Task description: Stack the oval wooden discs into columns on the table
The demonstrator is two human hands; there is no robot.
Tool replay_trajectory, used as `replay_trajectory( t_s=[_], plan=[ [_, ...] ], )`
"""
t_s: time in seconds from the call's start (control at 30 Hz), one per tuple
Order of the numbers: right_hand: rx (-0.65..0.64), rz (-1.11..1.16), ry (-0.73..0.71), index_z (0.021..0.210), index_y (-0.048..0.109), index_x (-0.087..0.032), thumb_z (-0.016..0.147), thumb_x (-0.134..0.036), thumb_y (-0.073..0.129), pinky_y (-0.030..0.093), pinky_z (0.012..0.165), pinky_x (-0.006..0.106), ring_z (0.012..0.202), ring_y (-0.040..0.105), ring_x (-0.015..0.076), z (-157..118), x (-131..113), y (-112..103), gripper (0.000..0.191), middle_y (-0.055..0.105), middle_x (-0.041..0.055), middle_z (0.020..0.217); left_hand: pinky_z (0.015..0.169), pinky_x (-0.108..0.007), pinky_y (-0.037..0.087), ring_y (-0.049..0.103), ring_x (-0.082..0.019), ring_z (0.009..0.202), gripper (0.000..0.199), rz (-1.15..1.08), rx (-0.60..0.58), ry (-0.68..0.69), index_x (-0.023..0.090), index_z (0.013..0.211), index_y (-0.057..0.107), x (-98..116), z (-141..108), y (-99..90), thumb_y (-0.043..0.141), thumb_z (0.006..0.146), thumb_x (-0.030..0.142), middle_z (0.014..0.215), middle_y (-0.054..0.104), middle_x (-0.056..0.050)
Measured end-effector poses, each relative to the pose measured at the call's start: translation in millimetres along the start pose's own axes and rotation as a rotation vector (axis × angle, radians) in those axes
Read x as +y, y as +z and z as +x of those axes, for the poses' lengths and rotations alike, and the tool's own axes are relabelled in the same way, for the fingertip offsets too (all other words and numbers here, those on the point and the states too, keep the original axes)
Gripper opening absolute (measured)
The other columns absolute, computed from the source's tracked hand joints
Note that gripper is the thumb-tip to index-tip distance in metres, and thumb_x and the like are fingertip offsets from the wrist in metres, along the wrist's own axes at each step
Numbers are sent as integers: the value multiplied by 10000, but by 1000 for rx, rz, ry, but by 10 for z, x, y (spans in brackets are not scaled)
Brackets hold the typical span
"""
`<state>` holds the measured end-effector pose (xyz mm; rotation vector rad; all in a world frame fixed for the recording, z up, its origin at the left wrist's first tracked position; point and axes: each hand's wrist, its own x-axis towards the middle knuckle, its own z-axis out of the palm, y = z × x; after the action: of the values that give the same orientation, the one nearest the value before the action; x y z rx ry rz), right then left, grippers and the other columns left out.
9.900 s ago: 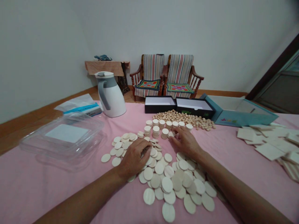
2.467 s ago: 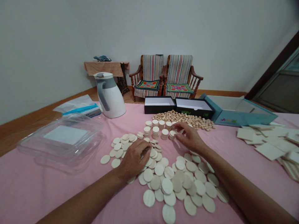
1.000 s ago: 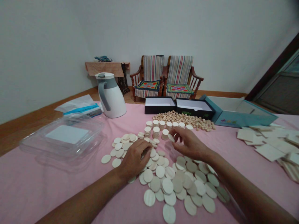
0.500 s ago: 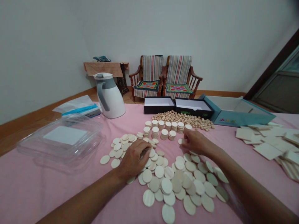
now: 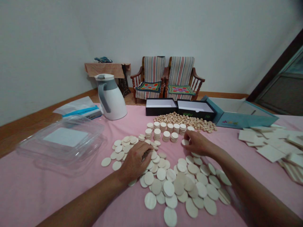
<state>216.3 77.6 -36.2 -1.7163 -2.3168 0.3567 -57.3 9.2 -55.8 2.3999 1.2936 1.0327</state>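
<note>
My right hand [image 5: 198,142] has its thumb and fingers closed on a pale round wooden disc [image 5: 184,142], just right of the short stacks of discs [image 5: 166,136]. Those stacks stand in two rows on the pink cloth. Over the loose wooden discs [image 5: 161,174] lies my left hand [image 5: 137,159], palm down with the fingers curled and the thumb near them. Whatever its fingertips hold is hidden from view. The loose discs spread in an overlapping heap in front of and between both hands.
Behind the stacks lie many small wooden pieces [image 5: 184,120], before two black boxes [image 5: 161,111] and a blue box [image 5: 243,121]. Square wooden tiles [image 5: 271,153] are piled at right. At left are a clear plastic container [image 5: 94,137], a tissue pack [image 5: 81,112] and a white jug [image 5: 115,102].
My right hand has shifted very slightly, and the disc at its fingertips shows more fully. My left hand stays in place over the heap.
</note>
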Motion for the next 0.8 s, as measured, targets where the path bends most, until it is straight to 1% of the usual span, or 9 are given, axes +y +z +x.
replay_trajectory(
  t_s=[0.07, 0.13, 0.17, 0.23, 0.4, 0.5, 0.63, 0.7, 0.8],
  plan=[
    [108, 87, -44, 786, 532, -169, 659, -155, 572, 355, 581, 247, 665, 524, 149, 19, -33, -20, 133, 598, 40, 762, 755, -296, 434, 562, -170, 831, 117, 1, 4, 0, 175, 896, 595, -2, -2, 3, 498, 849, 130, 862, 619, -42],
    [219, 193, -115, 829, 540, -167, 684, -153, 544, 381, 613, 247, 698, 529, 145, 38, -83, -19, 146, 598, 41, 807, 750, -295, 435, 564, -168, 824, 114, 2, 4, -3, 176, 897, 597, -4, -2, 3, 501, 850, 138, 863, 621, -40],
    [261, 233, -147, 853, 543, -166, 694, -153, 534, 391, 630, 249, 720, 531, 147, 46, -106, -6, 161, 596, 43, 829, 745, -293, 436, 564, -166, 817, 112, 1, 3, -2, 176, 898, 596, -6, -2, 3, 500, 852, 140, 861, 621, -39],
    [305, 272, -194, 887, 546, -168, 704, -155, 530, 404, 656, 258, 757, 532, 156, 62, -140, 48, 185, 591, 46, 853, 743, -291, 436, 562, -163, 814, 115, -4, 1, -1, 175, 905, 592, -11, -3, 3, 496, 855, 138, 860, 619, -39],
    [311, 289, -258, 922, 548, -176, 725, -157, 522, 419, 702, 283, 816, 533, 172, 89, -147, 198, 201, 595, 54, 898, 755, -296, 429, 550, -165, 825, 122, -2, -8, -3, 173, 907, 588, -18, -11, 2, 496, 848, 119, 868, 610, -40],
    [301, 298, -263, 942, 552, -173, 736, -157, 515, 424, 713, 289, 836, 537, 177, 93, -146, 209, 210, 598, 61, 916, 752, -294, 429, 548, -163, 821, 118, -7, -7, 1, 170, 899, 585, -7, -6, 2, 497, 844, 114, 864, 608, -38],
    [332, 309, -238, 971, 547, -175, 740, -190, 546, 424, 703, 286, 820, 541, 175, 91, -156, 207, 232, 602, 60, 934, 747, -293, 429, 549, -164, 816, 114, -2, -7, 4, 171, 897, 588, -2, 6, 2, 497, 848, 121, 853, 608, -37],
    [341, 277, -228, 982, 542, -179, 745, -229, 567, 422, 713, 299, 818, 538, 184, 93, -164, 247, 243, 602, 62, 929, 751, -295, 430, 552, -165, 817, 115, 3, -3, 5, 174, 899, 589, -8, 7, 3, 498, 849, 124, 854, 611, -36],
    [338, 191, -234, 1003, 539, -177, 764, -275, 575, 410, 768, 335, 885, 527, 219, 96, -181, 345, 261, 597, 82, 955, 765, -295, 432, 558, -166, 834, 113, 0, 12, 12, 177, 905, 588, -17, 2, 8, 504, 848, 127, 868, 618, -37]
  ],
)
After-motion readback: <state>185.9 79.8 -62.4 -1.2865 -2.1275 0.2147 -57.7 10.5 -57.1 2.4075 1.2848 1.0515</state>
